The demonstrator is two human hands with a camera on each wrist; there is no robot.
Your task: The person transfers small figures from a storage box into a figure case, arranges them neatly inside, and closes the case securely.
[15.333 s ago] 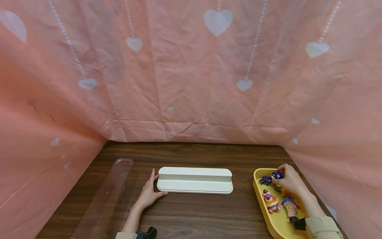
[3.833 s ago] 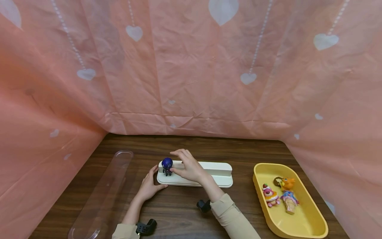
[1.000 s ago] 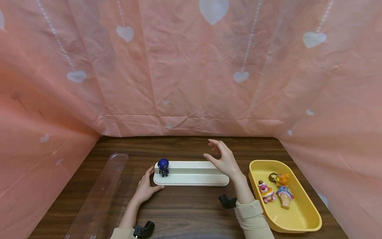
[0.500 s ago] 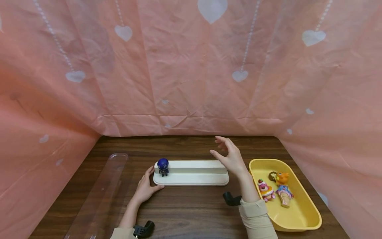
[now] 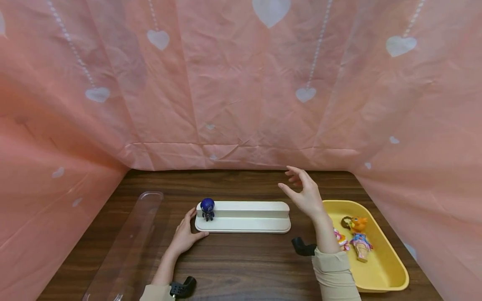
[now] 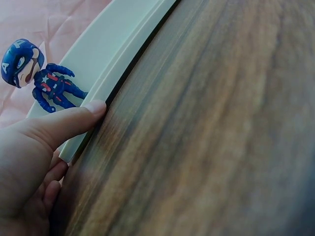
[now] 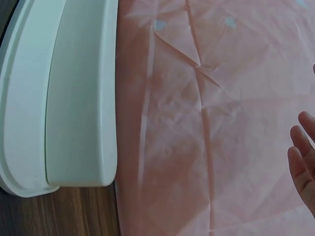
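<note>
A white two-step display stand [image 5: 248, 224] lies on the wooden table. At its left end my left hand [image 5: 183, 237] holds it, thumb along the front edge and fingers around the side. A small blue-helmeted superhero figurine [image 5: 208, 209] stands upright on the stand's lower step, close to that hand; its dark blue suit and the "A" on its mask [image 6: 19, 61] show in the left wrist view. My right hand [image 5: 306, 195] is raised beyond the stand's right end, fingers apart from the thumb, holding nothing.
A yellow tray [image 5: 376, 276] stands at the right, partly behind my right forearm. In it lie an orange-haired figurine [image 5: 360, 244] and a pink figurine [image 5: 342, 240], half hidden. A long clear plastic cover [image 5: 129, 242] lies at the left. Pink cloth [image 5: 241, 104] encloses the table.
The superhero figurine has gone from the yellow tray onto the stand, and my right hand has released it. In the last second that hand drifts right; my left hand keeps its place.
</note>
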